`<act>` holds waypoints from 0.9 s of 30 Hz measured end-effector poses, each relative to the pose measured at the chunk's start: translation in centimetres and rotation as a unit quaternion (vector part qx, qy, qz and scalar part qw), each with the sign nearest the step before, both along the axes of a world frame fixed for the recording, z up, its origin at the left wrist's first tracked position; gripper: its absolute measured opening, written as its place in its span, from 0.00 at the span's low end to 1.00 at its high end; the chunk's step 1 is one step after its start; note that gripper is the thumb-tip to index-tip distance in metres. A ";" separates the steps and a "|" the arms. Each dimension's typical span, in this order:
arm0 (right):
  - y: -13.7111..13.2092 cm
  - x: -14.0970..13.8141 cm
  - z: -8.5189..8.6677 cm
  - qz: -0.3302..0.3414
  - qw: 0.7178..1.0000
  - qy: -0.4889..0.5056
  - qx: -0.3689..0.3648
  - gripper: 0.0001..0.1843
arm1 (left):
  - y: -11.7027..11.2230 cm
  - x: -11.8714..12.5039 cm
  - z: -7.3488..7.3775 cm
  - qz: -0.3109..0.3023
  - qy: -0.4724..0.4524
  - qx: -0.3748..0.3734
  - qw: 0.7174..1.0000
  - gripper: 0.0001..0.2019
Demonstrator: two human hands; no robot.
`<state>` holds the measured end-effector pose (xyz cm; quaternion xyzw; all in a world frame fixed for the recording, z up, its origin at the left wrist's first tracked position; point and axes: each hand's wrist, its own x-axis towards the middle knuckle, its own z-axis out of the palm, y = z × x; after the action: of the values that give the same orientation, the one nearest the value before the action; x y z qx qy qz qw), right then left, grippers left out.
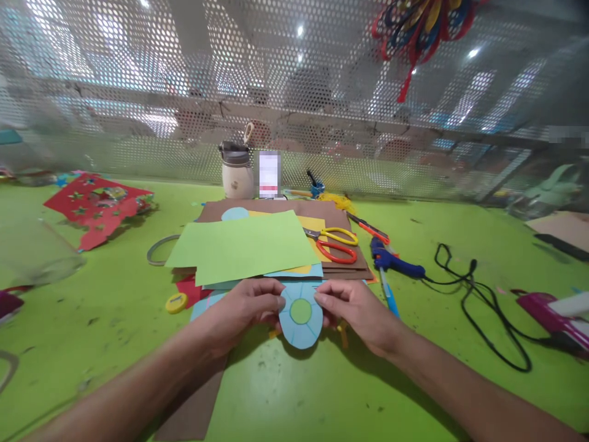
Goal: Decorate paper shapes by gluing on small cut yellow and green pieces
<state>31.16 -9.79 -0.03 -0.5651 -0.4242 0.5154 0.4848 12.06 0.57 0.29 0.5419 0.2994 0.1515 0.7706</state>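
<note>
One red cut-paper piece (96, 205) lies left on the green surface (115, 319). The left hand (243, 307), one blue paper disc (300, 319) and the right hand (354, 310) meet, fingers clamped on the disc's edges. Rightward lie two scissors (338, 244) and one glue gun (396, 261).

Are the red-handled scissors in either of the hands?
No, the red-handled scissors lie on the brown card sheet, while the left hand and right hand pinch the light blue paper disc.
</note>
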 end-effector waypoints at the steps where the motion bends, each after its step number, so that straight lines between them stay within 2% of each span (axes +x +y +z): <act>1: 0.0 0.0 0.0 0.000 1.000 0.000 -0.001 0.16 | 0.0 0.0 0.0 0.002 0.003 0.000 1.000 0.05; 11: -0.3 0.0 -0.2 0.009 1.000 0.006 -0.002 0.20 | -0.1 0.1 0.1 0.014 0.012 0.009 1.000 0.06; 27: -0.3 -0.2 -0.5 -0.007 0.999 -0.049 0.022 0.22 | -0.1 -0.4 0.1 0.006 -0.005 0.013 1.000 0.02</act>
<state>30.93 -10.13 -0.53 -0.5814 -0.4549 0.4745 0.4795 11.66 0.43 0.42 0.5494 0.2969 0.1630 0.7638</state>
